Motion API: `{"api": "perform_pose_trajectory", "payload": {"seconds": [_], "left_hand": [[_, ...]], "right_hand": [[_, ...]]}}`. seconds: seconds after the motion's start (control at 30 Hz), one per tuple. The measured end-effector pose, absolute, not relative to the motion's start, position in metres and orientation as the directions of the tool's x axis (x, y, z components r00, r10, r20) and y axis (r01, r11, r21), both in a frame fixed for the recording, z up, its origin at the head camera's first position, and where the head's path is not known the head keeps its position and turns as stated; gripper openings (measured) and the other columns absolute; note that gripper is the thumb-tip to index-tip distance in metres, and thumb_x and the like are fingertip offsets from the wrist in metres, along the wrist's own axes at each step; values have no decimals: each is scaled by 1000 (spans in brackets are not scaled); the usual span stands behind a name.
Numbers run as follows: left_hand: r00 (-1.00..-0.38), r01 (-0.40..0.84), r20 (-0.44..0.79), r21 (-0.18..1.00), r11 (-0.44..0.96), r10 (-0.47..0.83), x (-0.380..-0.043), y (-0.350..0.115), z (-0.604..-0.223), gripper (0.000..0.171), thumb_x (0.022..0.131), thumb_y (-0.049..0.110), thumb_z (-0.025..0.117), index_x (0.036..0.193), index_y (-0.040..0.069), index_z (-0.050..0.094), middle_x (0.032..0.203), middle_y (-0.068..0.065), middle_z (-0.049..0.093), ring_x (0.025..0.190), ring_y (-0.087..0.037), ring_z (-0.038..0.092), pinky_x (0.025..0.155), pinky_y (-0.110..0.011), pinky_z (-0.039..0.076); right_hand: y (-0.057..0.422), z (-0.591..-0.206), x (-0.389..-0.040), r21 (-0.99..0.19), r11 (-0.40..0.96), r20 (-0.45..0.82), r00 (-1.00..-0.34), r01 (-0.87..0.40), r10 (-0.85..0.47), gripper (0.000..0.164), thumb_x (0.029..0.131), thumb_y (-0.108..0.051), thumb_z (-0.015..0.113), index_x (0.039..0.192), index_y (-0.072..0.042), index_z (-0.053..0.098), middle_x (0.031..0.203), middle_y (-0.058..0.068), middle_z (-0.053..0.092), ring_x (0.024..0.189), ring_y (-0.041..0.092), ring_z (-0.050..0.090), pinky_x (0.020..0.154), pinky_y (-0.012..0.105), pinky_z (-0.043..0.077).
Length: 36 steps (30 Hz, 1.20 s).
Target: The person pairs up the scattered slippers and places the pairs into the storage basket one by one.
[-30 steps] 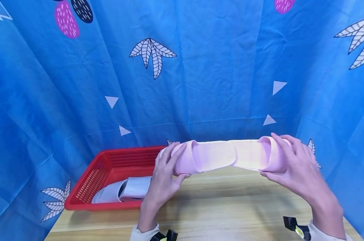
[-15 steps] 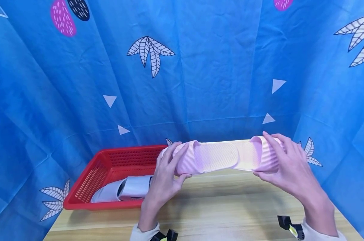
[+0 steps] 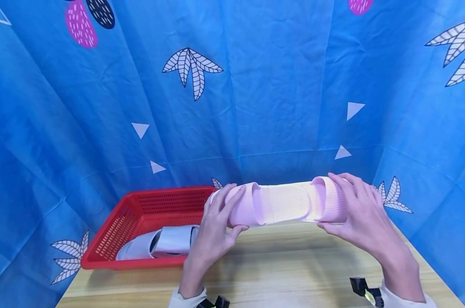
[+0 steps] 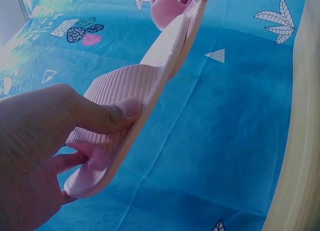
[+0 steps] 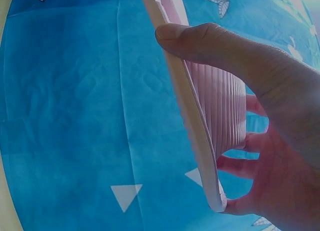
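Two pink slippers are held up above the table, heel toward heel, with the left one's heel overlapping the right one's. My left hand [image 3: 214,229] grips the left pink slipper [image 3: 282,204] at its ribbed strap; in the left wrist view the thumb presses the strap's side near the sole [image 4: 145,116]. My right hand [image 3: 365,216] grips the right pink slipper [image 3: 334,201] across its strap, thumb along the sole's edge in the right wrist view. A red basket [image 3: 130,264] stands left of my left hand, with grey slippers [image 3: 172,240] lying inside, partly hidden by that hand.
The pale wooden table [image 3: 286,273] spreads beneath both hands. A blue patterned curtain [image 3: 271,85] hangs behind the table and along both sides.
My right hand has moved left with its slipper, so the two heels overlap more. My left hand has shifted slightly to the right. The basket stays put.
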State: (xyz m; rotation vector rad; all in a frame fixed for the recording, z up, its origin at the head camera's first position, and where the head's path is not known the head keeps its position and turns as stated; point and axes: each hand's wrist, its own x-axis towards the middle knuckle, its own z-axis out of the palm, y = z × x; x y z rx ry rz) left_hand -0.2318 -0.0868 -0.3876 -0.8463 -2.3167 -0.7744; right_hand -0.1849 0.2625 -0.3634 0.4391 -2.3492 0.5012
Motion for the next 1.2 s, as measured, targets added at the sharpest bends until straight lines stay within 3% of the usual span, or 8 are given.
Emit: {"api": "perform_pose_trajectory", "payload": {"seconds": [0.13,0.4,1.2], "left_hand": [[-643,704,658,307,640,391,-231,-85,-388,108,65,17,99,157,31,43,156,-3,43,145,-25,35,115,-61,30],[-655,696,637,300,653,405,-228,-79,-387,108,67,19,98,158,32,41,156,-2,42,145,-25,35,114,-59,33],[-647,714,627,299,633,434,-226,-73,-390,109,67,21,98,159,33,39,157,-1,41,146,-22,34,116,-59,30]], "right_hand": [[259,-363,-186,-218,869,688,-702,-444,-186,119,46,-33,104,149,-12,48,139,18,51,127,40,43,96,67,32],[253,-362,-186,-203,875,669,-714,-440,-204,122,46,-36,104,152,-15,45,141,20,49,127,42,43,101,76,30],[236,-365,-187,-186,871,649,-722,-455,-239,121,47,-32,105,151,-16,47,142,17,47,125,41,45,97,71,32]]}}
